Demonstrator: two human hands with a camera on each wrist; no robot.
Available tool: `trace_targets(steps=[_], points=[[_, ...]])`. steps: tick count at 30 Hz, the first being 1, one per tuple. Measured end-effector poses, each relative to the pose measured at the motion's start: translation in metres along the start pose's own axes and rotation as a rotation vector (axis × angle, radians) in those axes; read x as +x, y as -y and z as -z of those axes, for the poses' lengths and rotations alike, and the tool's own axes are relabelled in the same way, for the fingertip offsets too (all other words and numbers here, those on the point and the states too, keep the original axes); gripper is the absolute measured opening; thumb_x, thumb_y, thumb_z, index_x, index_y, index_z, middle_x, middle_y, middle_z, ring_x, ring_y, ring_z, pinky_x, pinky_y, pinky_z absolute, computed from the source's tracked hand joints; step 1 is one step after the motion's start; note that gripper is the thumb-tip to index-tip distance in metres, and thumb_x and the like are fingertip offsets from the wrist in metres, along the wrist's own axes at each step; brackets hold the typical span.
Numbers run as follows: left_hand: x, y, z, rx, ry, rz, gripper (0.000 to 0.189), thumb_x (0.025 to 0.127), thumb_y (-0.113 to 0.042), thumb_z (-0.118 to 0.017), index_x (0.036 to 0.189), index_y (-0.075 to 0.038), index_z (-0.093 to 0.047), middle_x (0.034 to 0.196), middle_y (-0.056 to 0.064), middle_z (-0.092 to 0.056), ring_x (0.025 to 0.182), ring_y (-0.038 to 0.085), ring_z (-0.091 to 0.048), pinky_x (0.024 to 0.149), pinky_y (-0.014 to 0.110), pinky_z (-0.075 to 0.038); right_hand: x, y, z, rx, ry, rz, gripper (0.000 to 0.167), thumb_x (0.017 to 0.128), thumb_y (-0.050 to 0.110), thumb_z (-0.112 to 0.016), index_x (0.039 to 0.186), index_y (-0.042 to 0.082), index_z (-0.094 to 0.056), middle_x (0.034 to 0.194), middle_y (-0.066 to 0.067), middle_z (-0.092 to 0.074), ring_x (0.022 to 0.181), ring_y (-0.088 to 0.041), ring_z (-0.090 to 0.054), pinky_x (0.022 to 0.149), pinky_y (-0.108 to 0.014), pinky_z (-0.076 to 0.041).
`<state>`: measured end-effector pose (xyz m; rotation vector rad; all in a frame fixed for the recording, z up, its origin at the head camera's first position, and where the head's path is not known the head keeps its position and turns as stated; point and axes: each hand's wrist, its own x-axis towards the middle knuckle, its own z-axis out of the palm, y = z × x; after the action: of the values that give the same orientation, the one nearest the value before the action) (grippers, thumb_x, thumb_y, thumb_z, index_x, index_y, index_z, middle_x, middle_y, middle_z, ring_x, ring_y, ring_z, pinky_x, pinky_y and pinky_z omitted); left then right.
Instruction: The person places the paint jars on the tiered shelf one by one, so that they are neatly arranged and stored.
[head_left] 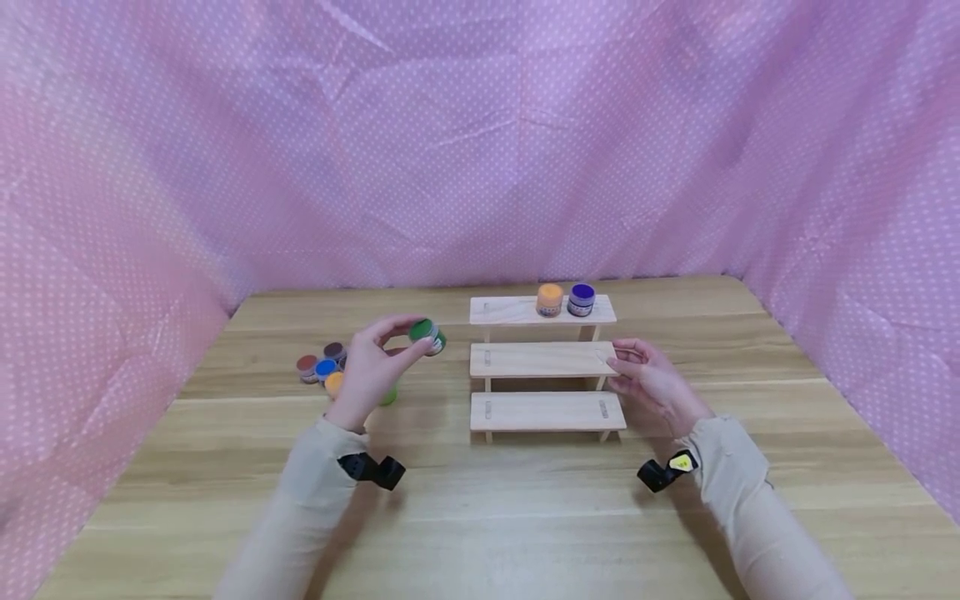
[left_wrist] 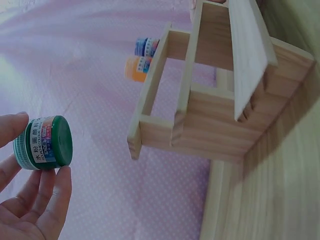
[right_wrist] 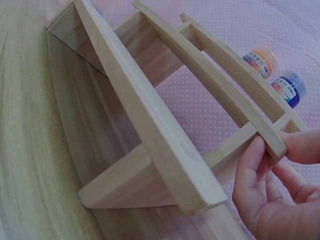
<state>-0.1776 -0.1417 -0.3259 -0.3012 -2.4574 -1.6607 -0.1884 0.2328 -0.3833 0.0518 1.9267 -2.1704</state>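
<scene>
Label (left_wrist: 43, 142) reading "水粉画颜料" wraps the green jar (left_wrist: 63, 142) the left grip (head_left: 371, 367) pinches.

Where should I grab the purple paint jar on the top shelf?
Probably by the round side wall of the purple jar, coming from the right: it stands upright, with the orange jar close on its left.
</scene>
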Motion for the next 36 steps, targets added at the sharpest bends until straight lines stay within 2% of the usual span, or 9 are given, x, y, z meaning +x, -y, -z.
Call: trace_targets(steps=[6, 9, 17, 21, 29, 33, 36], points=[[0.007, -0.007, -0.012, -0.003, -0.007, -0.070, 0.036, 0.085, -0.018, -0.071, 0.118, -0.006, -0.064, 0.117, 0.009, -0.062, 0.110, 0.019, -0.057, 0.086, 0.033, -0.055, -0.001, 0.000, -0.001, -0.023, 0.001, 0.010, 0.045, 0.093, 0.003, -0.055, 0.132, -0.004, -0.033, 0.099, 0.005, -0.053, 0.084, -0.004, -0.058, 0.077, -0.018, -0.053], [0.010, -0.009, -0.016, -0.009, 0.001, -0.085, 0.034, 0.085, -0.016, -0.071, 0.117, -0.007, -0.065, 0.117, 0.009, -0.062, 0.109, 0.020, -0.057, 0.087, 0.037, -0.055, -0.001, 0.001, -0.001, -0.042, -0.009, 0.013, 0.052, 0.094, 0.004, -0.055, 0.137, -0.007, -0.027, 0.100, 0.004, -0.052, 0.085, -0.003, -0.058, 0.079, -0.017, -0.052], [0.022, -0.011, -0.027, -0.008, 0.050, -0.119, 0.033, 0.086, -0.018, -0.070, 0.117, -0.007, -0.066, 0.115, 0.010, -0.063, 0.107, 0.022, -0.058, 0.085, 0.037, -0.055, -0.002, 0.002, -0.002, -0.044, -0.016, 0.012, 0.047, 0.094, 0.001, -0.053, 0.135, -0.007, -0.030, 0.098, 0.005, -0.053, 0.084, -0.003, -0.057, 0.077, -0.018, -0.052], [0.028, -0.012, -0.034, -0.010, 0.064, -0.124, 0.031, 0.085, -0.020, -0.071, 0.115, -0.008, -0.067, 0.114, 0.008, -0.063, 0.107, 0.021, -0.058, 0.085, 0.036, -0.055, -0.003, 0.001, -0.002, -0.053, -0.009, 0.013, 0.050, 0.094, 0.003, -0.053, 0.136, -0.007, -0.028, 0.098, 0.007, -0.055, 0.085, -0.002, -0.058, 0.078, -0.017, -0.052], [0.038, -0.009, -0.046, -0.026, 0.101, -0.110, 0.030, 0.087, -0.023, -0.070, 0.113, -0.010, -0.068, 0.110, 0.007, -0.063, 0.105, 0.019, -0.056, 0.084, 0.034, -0.055, -0.004, -0.001, -0.003, -0.016, -0.007, 0.001, 0.043, 0.094, 0.002, -0.053, 0.132, -0.003, -0.033, 0.096, 0.008, -0.056, 0.084, -0.002, -0.057, 0.076, -0.017, -0.052], [0.044, -0.007, -0.052, -0.033, 0.089, -0.088, 0.030, 0.086, -0.024, -0.070, 0.113, -0.011, -0.068, 0.110, 0.004, -0.063, 0.105, 0.018, -0.056, 0.084, 0.032, -0.055, -0.003, 0.000, -0.003, -0.028, -0.007, -0.006, 0.047, 0.094, 0.003, -0.053, 0.135, -0.003, -0.032, 0.097, 0.007, -0.056, 0.084, -0.003, -0.058, 0.077, -0.017, -0.052], [0.049, -0.008, -0.059, -0.039, 0.079, -0.096, 0.030, 0.086, -0.024, -0.071, 0.112, -0.011, -0.068, 0.109, 0.004, -0.062, 0.104, 0.017, -0.056, 0.084, 0.030, -0.055, -0.003, 0.001, -0.003, -0.026, -0.006, -0.003, 0.045, 0.095, 0.004, -0.053, 0.135, -0.002, -0.033, 0.096, 0.008, -0.057, 0.084, -0.003, -0.059, 0.077, -0.017, -0.052]])
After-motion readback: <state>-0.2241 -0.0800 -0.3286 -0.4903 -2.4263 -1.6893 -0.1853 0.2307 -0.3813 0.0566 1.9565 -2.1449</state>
